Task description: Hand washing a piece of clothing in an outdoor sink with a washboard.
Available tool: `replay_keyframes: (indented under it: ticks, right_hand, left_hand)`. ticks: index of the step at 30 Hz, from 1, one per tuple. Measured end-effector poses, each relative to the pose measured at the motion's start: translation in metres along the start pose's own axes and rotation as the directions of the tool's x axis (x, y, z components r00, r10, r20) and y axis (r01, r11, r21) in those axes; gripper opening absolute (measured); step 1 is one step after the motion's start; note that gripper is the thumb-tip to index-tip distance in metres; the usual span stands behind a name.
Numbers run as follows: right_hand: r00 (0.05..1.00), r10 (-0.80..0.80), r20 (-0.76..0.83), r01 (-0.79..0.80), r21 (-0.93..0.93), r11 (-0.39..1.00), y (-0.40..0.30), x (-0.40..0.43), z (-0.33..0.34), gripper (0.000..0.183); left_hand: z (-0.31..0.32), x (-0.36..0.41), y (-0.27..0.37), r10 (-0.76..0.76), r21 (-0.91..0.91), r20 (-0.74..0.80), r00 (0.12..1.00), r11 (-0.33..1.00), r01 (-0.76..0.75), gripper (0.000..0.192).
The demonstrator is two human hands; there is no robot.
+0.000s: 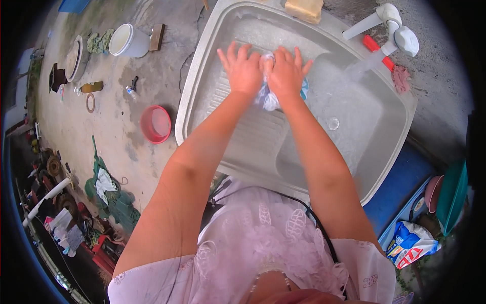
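A wet white cloth with blue patches (271,101) lies bunched on the ribbed washboard part (258,131) of a grey laundry sink (243,163). My left hand (245,72) and my right hand (286,74) press side by side on the cloth, fingers spread, with part of it pinched up between the two thumbs. To the right of my hands, water runs from a white plastic tap (405,40) into the basin. A round drain (333,123) shows at the basin's bottom. The undersides of both hands are hidden.
A yellowish block (303,9) rests on the sink's far rim. A red-handled brush (379,53) and a pink cloth (400,79) lie by the tap. A red basin (155,124) and a white bucket (129,41) stand on the ground at left. A detergent bag (412,245) is at lower right.
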State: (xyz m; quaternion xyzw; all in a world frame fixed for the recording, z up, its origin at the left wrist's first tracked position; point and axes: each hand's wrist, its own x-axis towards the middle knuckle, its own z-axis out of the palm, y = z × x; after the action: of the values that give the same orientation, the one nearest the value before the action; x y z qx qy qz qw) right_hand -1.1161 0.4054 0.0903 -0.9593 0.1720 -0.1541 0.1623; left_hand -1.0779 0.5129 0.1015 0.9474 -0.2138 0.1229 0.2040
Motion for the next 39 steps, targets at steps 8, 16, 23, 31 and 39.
replay_keyframes:
  ticks: [8,16,23,31,39]
  right_hand:
    - [0.966,-0.252,-0.057,0.255,0.387,0.886,0.003,-0.065,-0.033,0.013]
    - [0.998,-0.014,-0.053,0.022,0.157,0.987,-0.006,-0.042,-0.023,0.023]
    - [0.973,-0.217,-0.08,0.231,0.341,0.911,0.003,-0.051,-0.026,0.013]
    - [0.986,-0.012,-0.167,0.052,0.237,0.97,0.002,-0.035,-0.012,0.022]
    - [0.979,-0.155,-0.131,0.192,0.356,0.915,0.012,-0.024,-0.007,0.011]
  left_hand:
    - [-0.025,-0.071,0.002,0.162,-0.191,0.141,0.977,0.972,-0.133,0.018]
    - [-0.021,-0.029,0.013,-0.032,-0.09,0.0,0.999,0.995,0.032,0.023]
    - [-0.02,-0.059,0.004,0.109,-0.275,0.073,0.991,0.958,-0.085,0.023]
    - [-0.012,-0.033,0.01,-0.017,-0.244,-0.051,0.999,0.97,0.004,0.023]
    - [0.001,-0.026,0.01,0.125,-0.232,0.02,0.992,0.966,-0.117,0.024]
